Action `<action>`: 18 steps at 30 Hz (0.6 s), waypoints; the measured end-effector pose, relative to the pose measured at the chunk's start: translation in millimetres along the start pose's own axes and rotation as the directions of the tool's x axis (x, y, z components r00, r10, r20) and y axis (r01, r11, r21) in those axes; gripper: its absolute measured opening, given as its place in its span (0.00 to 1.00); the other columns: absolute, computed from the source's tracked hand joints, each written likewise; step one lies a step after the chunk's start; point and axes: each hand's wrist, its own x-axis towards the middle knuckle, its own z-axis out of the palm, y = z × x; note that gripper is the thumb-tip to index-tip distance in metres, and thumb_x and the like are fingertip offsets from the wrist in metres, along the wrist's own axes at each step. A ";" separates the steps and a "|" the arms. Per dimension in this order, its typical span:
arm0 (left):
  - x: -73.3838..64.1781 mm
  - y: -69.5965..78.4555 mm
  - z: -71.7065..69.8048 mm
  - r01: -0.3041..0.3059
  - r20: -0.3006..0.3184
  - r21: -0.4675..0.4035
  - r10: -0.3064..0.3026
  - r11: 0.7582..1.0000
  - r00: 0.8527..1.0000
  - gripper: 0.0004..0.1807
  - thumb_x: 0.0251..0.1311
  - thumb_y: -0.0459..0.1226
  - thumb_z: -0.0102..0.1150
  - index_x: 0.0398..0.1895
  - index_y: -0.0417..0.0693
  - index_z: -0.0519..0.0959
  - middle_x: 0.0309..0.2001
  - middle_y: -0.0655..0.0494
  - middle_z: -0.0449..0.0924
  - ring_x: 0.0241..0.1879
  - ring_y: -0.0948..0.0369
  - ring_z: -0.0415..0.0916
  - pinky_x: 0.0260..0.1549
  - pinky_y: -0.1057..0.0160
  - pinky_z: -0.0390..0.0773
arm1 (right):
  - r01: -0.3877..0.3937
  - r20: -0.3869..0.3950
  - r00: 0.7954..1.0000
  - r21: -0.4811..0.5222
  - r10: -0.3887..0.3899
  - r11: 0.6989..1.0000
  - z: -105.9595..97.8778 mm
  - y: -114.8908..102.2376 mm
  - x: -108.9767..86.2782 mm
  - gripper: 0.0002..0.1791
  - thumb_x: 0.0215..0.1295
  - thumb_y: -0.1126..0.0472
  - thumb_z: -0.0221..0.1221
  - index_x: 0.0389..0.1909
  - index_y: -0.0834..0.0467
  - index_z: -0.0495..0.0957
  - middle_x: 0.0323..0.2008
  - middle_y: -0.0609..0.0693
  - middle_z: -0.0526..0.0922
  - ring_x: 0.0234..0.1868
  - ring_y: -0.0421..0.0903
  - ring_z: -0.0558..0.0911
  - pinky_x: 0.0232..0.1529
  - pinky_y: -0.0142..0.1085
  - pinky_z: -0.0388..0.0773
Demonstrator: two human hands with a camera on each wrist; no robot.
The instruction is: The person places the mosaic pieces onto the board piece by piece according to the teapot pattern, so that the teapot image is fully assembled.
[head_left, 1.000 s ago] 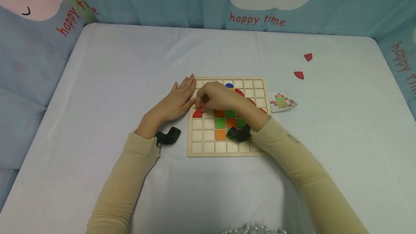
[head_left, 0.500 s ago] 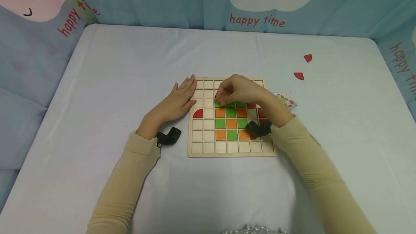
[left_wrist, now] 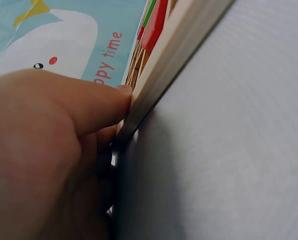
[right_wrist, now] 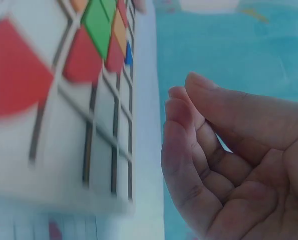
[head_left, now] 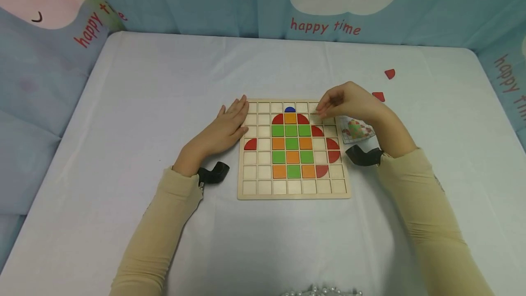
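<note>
A wooden grid board (head_left: 250, 187) lies on the table with green, orange, red and blue pieces in its cells. My left hand (head_left: 224, 126) rests at the board's left edge, fingers outstretched; in the left wrist view the thumb (left_wrist: 106, 106) touches the wooden side. Over the board's upper right corner is my right hand (head_left: 349, 102), its fingers loosely bent. Nothing shows between that hand's thumb and fingertips (right_wrist: 178, 107) in the right wrist view. One red quarter-round piece (head_left: 250, 144) sits alone in the left column, while a blue half-round piece (head_left: 289, 109) tops the pattern.
A pattern card (head_left: 356, 130) lies right of the board, partly behind the right hand. Beyond it are two loose red pieces, one farther back (head_left: 390, 74) and one nearer (head_left: 379, 97). A string of white beads (head_left: 320, 292) shows at the table's near side.
My right hand has moved from the left column of the board across to its upper right corner, uncovering the colored pieces. The left hand has stayed in place.
</note>
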 end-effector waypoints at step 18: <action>-1.7 -2.2 -1.3 -0.014 0.042 -0.010 0.015 1.000 0.999 0.48 0.60 0.45 0.52 0.73 0.35 0.36 0.74 0.46 0.26 0.73 0.54 0.25 0.68 0.52 0.27 | -0.086 -0.138 0.987 0.008 0.086 0.996 -36.5 27.5 -28.2 0.11 0.60 0.62 0.64 0.39 0.65 0.82 0.32 0.45 0.85 0.37 0.40 0.81 0.41 0.27 0.74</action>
